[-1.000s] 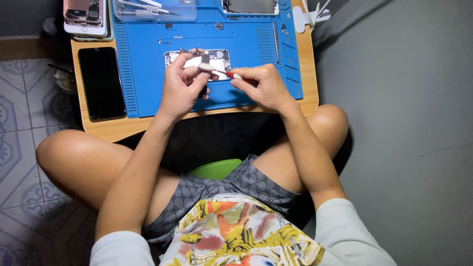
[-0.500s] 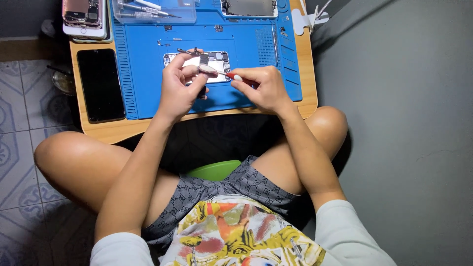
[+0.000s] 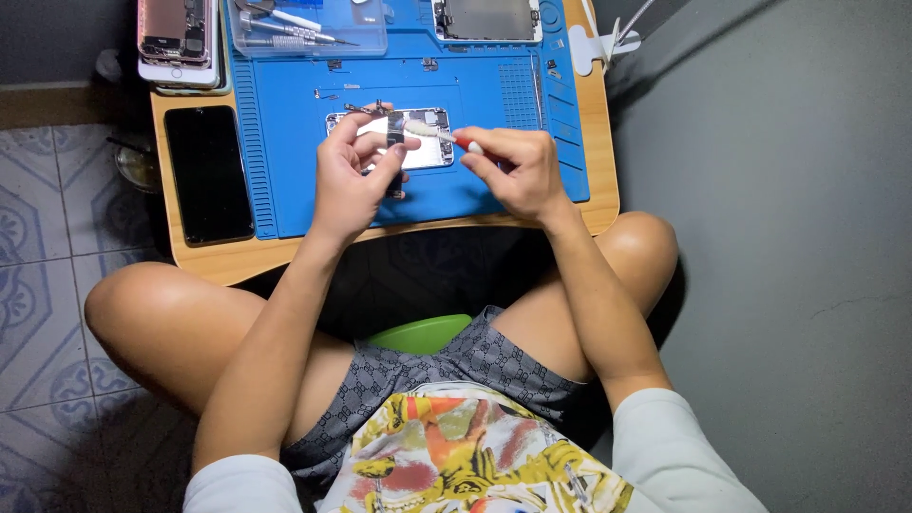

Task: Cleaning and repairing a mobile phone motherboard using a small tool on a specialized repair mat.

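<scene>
Opened phone [image 3: 404, 139], back shell up with its insides showing, lies in the middle of the blue repair mat [image 3: 285, 152] on a low wooden table [image 3: 598, 204]. From the head view, the left hand [image 3: 350, 180] has its fingers pinched together on a small dark part [image 3: 395, 133] standing over the phone, thumb and forefinger closed on it. The right hand [image 3: 513, 171] is clamped on a red-handled tool [image 3: 446, 139], its pale tip brought against that part; whether the tip is a brush or a blade I can't quite make out.

It looks like fine work on one small component, cleaning or prying. A next move would call for a steady, light touch at the tip.

Room is tight: loose screws [image 3: 356, 107] lie just above the phone, a clear tool tray [image 3: 304, 27] sits at the far edge, a black phone [image 3: 207, 173] rests left of the mat, and the table's near edge is just under both wrists.
</scene>
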